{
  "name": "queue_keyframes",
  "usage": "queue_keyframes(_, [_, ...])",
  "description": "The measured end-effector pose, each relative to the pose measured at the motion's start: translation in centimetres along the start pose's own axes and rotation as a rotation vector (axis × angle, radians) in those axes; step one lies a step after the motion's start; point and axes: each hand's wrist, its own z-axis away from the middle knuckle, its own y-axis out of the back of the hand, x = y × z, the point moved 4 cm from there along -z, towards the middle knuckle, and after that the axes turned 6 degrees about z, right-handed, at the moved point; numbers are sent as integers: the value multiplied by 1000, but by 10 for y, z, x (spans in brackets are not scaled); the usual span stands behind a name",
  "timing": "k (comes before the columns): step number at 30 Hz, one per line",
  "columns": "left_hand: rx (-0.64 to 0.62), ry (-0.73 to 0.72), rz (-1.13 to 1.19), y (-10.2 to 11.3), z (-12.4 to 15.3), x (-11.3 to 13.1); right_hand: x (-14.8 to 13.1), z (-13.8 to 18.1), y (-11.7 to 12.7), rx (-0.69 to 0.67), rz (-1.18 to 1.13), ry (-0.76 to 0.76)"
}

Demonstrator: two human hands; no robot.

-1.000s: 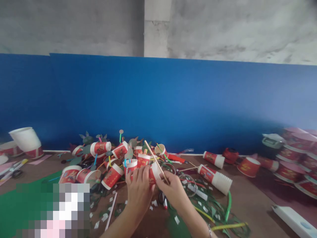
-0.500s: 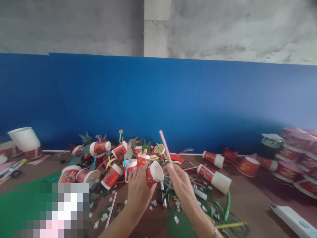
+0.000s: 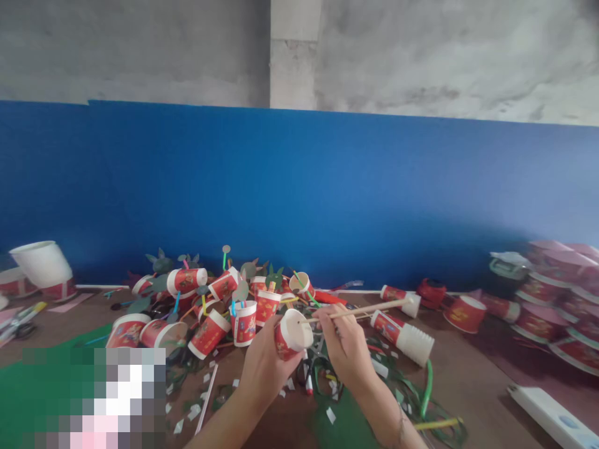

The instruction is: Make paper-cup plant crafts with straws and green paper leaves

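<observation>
My left hand (image 3: pixel 265 357) is wrapped round a red paper cup (image 3: pixel 283 343) lying tilted, its white end turned to the right. Between the fingertips of my right hand (image 3: pixel 344 340) is a pale wooden stick (image 3: pixel 372 308), held almost level. Its left tip meets the white end of the cup; whether it has gone through cannot be made out. Just left of the cup stands another red paper cup (image 3: pixel 244 327) with blue strips on it. Below my hands lie scissors (image 3: pixel 317 358) and a marker (image 3: pixel 308 377), partly covered.
Red cups with paper animal shapes (image 3: pixel 185 282) crowd the left and middle of the table. A nested stack of cups (image 3: pixel 405 340) lies to the right, above green paper scraps (image 3: pixel 412 399). A long white box (image 3: pixel 552 415) sits at lower right, near piled pink-topped cups (image 3: pixel 538 321).
The stick has swung from nearly upright to almost level, and its tip has come to the cup's white end. The cup has turned slightly in my left hand.
</observation>
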Motion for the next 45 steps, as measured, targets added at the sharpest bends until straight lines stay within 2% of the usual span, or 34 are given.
queue_keyframes(2, [-6,40,45,-1,0,-2,-4,-1,-4,-37,29,79])
queue_keyframes(5, [-23,63,92,-3,-1,-3,-6,-2,-7,-88,56,116])
queue_keyframes(16, [-34,-20,141,-6,5,-6,-9,1,-13,-217,216,185])
queue_keyframes(23, [-61,124,270,-10,3,-6,-7,0,-16,-316,225,161])
queue_keyframes(25, [-70,199,329,-9,0,-4,-7,-1,-14,-284,173,148])
queue_keyframes(27, [-85,244,404,-6,-2,-1,-9,-1,-7,-189,128,144])
queue_keyframes(31, [-163,194,430,-3,-4,6,-21,2,9,21,56,205])
queue_keyframes(33, [-198,234,485,-4,-3,5,-24,4,16,77,-20,176])
queue_keyframes(35, [-210,371,652,-7,-2,1,-19,3,23,135,-121,43])
queue_keyframes(38, [-190,615,973,-10,-3,-3,5,-1,29,207,-280,-277])
queue_keyframes(39, [-163,675,1063,-10,-3,-3,15,-3,29,194,-316,-376])
queue_keyframes(41, [-82,758,1210,-7,-5,-6,35,-4,21,54,-328,-520])
queue_keyframes(43, [-2,804,1333,-6,-7,-10,52,0,6,-222,-233,-602])
queue_keyframes(45, [33,857,1454,-6,-8,-13,61,8,-11,-547,-28,-556])
